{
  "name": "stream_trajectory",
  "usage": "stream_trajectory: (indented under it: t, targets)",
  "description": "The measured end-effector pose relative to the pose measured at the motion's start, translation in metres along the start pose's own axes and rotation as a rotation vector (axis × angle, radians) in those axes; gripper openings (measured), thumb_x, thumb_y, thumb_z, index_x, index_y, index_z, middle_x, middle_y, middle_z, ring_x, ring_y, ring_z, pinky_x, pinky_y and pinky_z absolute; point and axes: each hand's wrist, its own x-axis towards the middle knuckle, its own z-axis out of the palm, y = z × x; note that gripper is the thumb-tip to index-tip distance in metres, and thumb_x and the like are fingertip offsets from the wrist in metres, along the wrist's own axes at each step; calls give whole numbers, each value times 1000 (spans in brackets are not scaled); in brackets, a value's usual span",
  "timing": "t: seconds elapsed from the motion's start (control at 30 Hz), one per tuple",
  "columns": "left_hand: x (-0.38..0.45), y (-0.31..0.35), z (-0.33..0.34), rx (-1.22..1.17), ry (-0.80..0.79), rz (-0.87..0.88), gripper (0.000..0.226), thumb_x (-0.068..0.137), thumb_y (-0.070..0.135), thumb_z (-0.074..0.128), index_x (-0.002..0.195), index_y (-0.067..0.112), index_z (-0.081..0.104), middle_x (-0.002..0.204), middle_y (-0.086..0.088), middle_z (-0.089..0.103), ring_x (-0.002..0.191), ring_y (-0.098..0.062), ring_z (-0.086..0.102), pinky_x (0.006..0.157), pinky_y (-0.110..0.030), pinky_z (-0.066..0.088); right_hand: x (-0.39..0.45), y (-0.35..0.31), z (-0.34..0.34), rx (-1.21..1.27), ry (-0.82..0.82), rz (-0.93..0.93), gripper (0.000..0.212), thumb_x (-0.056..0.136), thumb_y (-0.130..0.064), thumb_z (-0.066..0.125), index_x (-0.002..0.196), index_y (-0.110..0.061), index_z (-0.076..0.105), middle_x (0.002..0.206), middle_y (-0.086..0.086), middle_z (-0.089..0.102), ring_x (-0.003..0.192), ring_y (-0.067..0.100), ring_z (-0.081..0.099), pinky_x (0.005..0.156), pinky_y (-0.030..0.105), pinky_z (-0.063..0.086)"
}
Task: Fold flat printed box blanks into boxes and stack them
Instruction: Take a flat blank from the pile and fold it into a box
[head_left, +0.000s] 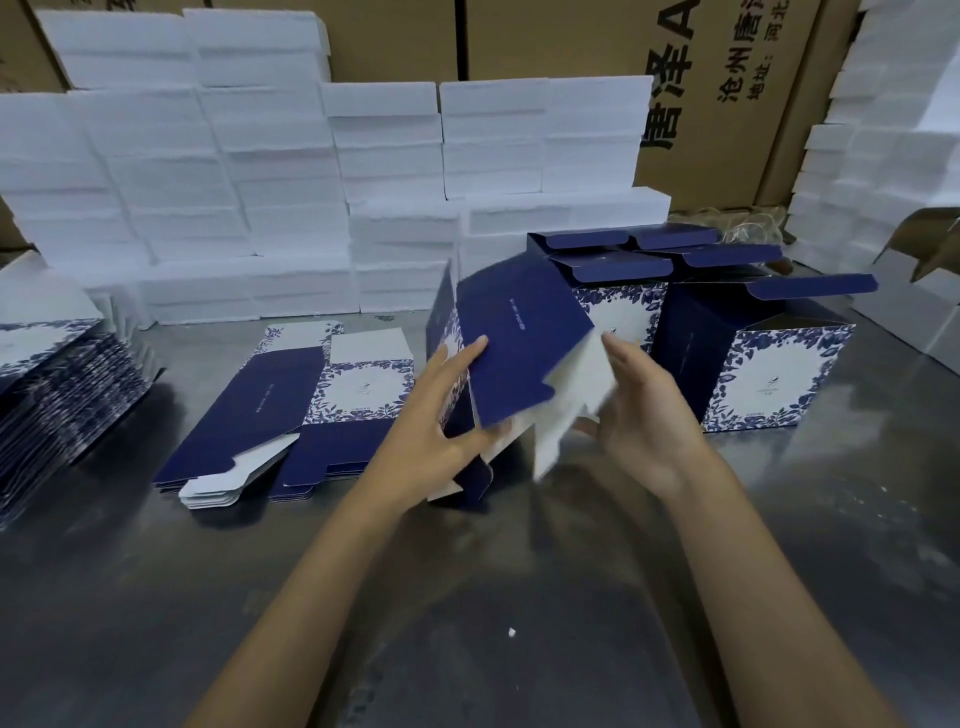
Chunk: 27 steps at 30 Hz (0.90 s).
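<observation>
At centre frame, above the grey metal bench (519, 597), I hold one navy-and-white printed cardboard box blank (519, 358), half opened and tilted, its lower corner near or on the bench.

Left hand (447, 415): fingers spread along the navy side panel, thumb under it, grasping the blank. Right hand (644, 410): fingers curled about the white inner flap at the blank's lower right edge; that flap is motion-blurred, so exact contact is uncertain.

Done so far, judged from the layout: two erected navy boxes with floral white fronts, one at right of centre (753, 374) and one just behind it (613, 291), top flaps standing open. They stand side by side on the bench, none on top of another, so stacking looks not yet begun.

Left to do: a low pile of flat printed blanks (291, 405) at left of centre, and a much thicker fanned pile of flat blanks (62, 384) at the left edge. Most of the work remains.

Background, upper frame: stacked white foam blocks (260, 182) and brown corrugated cartons (727, 78).
</observation>
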Motion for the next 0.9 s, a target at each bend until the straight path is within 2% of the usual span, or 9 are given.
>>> stream_trajectory:
  t: [0.1,0.17,0.23,0.33,0.4,0.57,0.73,0.8,0.9]
  targets:
    - [10,7,8,-106,130,-35,53,92,11,66,138,36,54,144,20,48,139,3,37,116,-35,36,2,5,1,-266,3,-41,34,102,-20,41,126,-18,66,122,5,72,109,22,62,97,48,49]
    - [17,11,10,-123,218,-101,39,93,18,67,127,39,61,134,21,57,126,0,51,111,-30,41,4,9,0,-359,4,-24,47,96,-11,51,140,-27,56,137,-1,64,115,19,59,93,41,49]
    - [21,12,11,-158,255,-150,30,94,25,67,119,41,63,128,23,60,121,-4,55,108,-28,43,5,12,-2,-375,5,-34,61,87,-10,66,142,-34,53,138,-9,64,117,11,61,87,30,52]
    - [20,11,10,-256,274,-168,25,92,29,66,113,41,65,115,29,64,115,3,57,97,-27,44,11,21,-6,-519,33,-38,68,85,-19,79,141,-43,49,141,-11,59,126,10,59,98,32,52]
    - [19,9,9,-299,278,-166,29,83,35,66,112,40,66,108,25,68,109,5,59,89,-25,44,14,28,-4,-644,83,-65,71,83,-26,83,141,-44,46,140,-11,59,121,9,63,91,24,54]
    - [16,2,8,-268,322,-127,36,80,30,72,114,36,63,112,24,67,110,3,60,85,-16,45,21,43,4,-830,214,-160,72,84,-29,83,145,-31,45,132,-9,61,107,12,67,96,34,57]
    - [18,-4,10,-136,440,-76,39,84,9,76,111,33,64,122,15,65,110,3,58,80,-17,50,18,36,-2,-1091,247,-156,50,83,-36,82,128,-27,60,114,-13,69,89,6,68,87,31,55]
    - [18,-5,9,-131,436,-71,39,83,8,77,111,32,65,123,13,65,111,2,58,78,-17,50,18,28,-11,-1240,228,-107,35,83,-39,81,112,-25,66,104,-10,70,93,12,65,86,31,51]
    - [18,-4,8,-135,438,-73,38,83,7,76,110,31,66,121,15,65,103,9,58,78,-15,49,18,29,-17,-1414,174,-58,23,88,-37,77,80,-21,62,83,-5,66,82,17,60,67,27,45]
